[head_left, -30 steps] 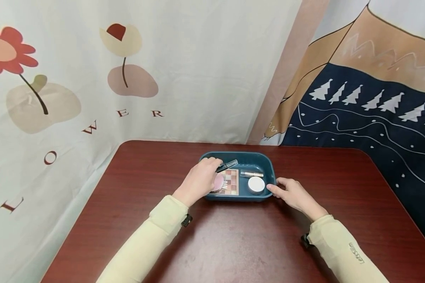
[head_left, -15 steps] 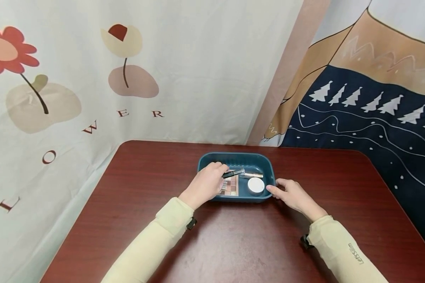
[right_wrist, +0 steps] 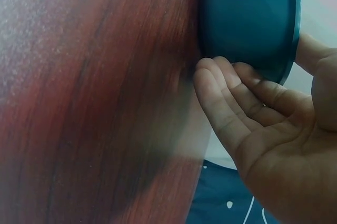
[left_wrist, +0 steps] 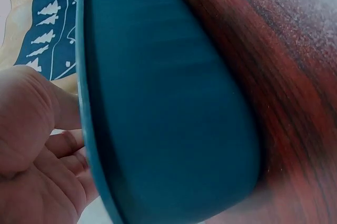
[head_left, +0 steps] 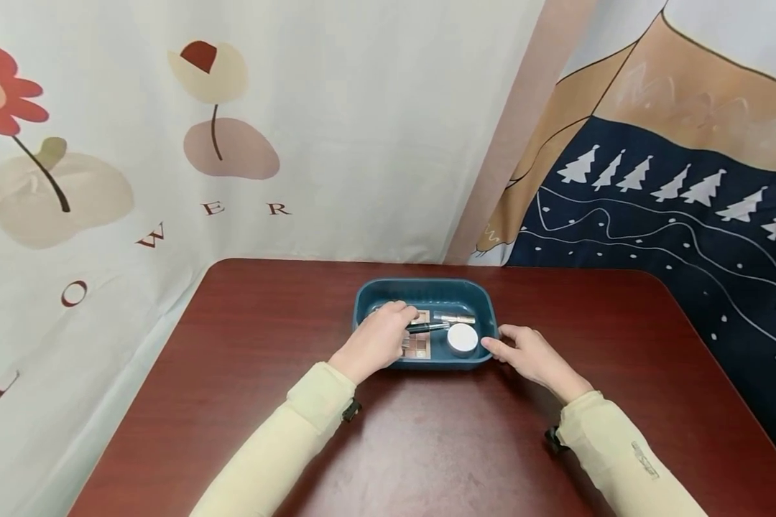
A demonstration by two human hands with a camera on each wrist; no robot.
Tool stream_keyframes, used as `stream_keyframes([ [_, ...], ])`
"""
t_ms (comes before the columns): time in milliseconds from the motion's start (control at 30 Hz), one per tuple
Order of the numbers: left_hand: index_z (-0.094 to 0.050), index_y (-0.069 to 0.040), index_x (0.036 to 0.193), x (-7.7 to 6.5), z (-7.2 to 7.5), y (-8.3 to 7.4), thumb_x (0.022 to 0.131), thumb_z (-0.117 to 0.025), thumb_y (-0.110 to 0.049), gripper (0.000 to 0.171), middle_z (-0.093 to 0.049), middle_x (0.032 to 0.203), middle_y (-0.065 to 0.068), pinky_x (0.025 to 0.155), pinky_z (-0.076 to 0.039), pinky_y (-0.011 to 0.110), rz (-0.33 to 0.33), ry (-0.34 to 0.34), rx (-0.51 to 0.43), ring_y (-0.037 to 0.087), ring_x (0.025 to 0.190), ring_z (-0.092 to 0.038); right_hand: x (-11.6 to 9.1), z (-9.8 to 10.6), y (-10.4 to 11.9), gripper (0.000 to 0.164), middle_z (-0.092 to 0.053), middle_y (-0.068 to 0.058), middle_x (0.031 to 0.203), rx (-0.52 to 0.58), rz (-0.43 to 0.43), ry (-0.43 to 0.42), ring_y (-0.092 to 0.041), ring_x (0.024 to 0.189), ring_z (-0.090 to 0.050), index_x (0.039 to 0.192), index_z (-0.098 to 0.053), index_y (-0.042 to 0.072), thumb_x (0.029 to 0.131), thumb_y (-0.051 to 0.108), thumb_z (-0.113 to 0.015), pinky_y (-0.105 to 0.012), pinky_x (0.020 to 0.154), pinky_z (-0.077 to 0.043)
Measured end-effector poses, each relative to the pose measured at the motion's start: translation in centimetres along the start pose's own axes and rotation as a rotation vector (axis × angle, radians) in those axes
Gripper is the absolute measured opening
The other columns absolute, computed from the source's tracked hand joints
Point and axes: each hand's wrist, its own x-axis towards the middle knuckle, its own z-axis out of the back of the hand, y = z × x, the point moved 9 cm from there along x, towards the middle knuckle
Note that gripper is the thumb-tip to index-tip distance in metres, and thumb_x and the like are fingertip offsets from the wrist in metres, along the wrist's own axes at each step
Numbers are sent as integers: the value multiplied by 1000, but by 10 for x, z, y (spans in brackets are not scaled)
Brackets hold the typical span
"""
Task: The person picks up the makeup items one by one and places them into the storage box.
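Note:
In the head view a dark blue plastic basin (head_left: 427, 289) stands on the table. My left hand (head_left: 376, 339) reaches inside it and pinches a slim dark cosmetic tube (head_left: 427, 327) with a clear end, low over the contents. Beneath that hand lies an eyeshadow palette (head_left: 419, 352), partly hidden. A gold and silver tube (head_left: 455, 317) and a round white-lidded jar (head_left: 462, 337) are to its right. My right hand (head_left: 533, 357) grips the basin's right end, thumb over the rim and fingers (right_wrist: 218, 92) against the outer wall. The left wrist view shows mostly the basin's outer side (left_wrist: 168, 103).
The reddish-brown wooden table (head_left: 427, 445) extends around the basin. Behind it hangs a pale curtain (head_left: 362, 143) with flower prints, and a dark blue cloth (head_left: 621, 215) with white trees is at the right.
My left hand has lowered the slim dark tube into the basin and turned it nearly level, now covering the pink round item. My right hand keeps its grip; the head view has shifted slightly.

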Motion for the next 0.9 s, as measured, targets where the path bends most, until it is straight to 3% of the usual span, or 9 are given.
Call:
stream_keyframes([
  [267, -71, -8, 102, 3, -6, 0, 85, -82, -5, 20, -62, 88, 5, 72, -56, 37, 12, 27, 19, 22, 85, -63, 3, 3, 2, 32, -66, -5, 82, -10, -17, -1, -18, 78, -58, 104, -69, 6, 103, 38, -64, -35, 72, -48],
  [500, -70, -7, 103, 7, -12, 0, 89, -77, -1, 17, -69, 96, 6, 79, -57, 37, 15, 71, -28, 22, 92, -68, 1, 6, 2, 32, -67, -6, 82, -12, -4, -7, -18, 78, -58, 103, -69, 5, 103, 36, -65, -35, 73, -49],
  [733, -64, -7, 92, 7, -15, -1, 89, -75, 3, 16, -66, 87, 2, 80, -55, 34, -11, 91, -116, 19, 86, -65, 0, 4, 2, 32, -66, -5, 81, -10, -3, -12, -18, 76, -58, 101, -69, 6, 103, 37, -65, -34, 71, -48],
  [900, -69, -6, 102, 6, -21, -1, 90, -73, 6, 18, -71, 95, 3, 87, -56, 34, -20, 127, -167, 19, 93, -68, 1, 2, 1, 31, -65, -5, 80, -11, -12, -10, -18, 75, -57, 101, -68, 6, 103, 36, -64, -34, 70, -47],
])
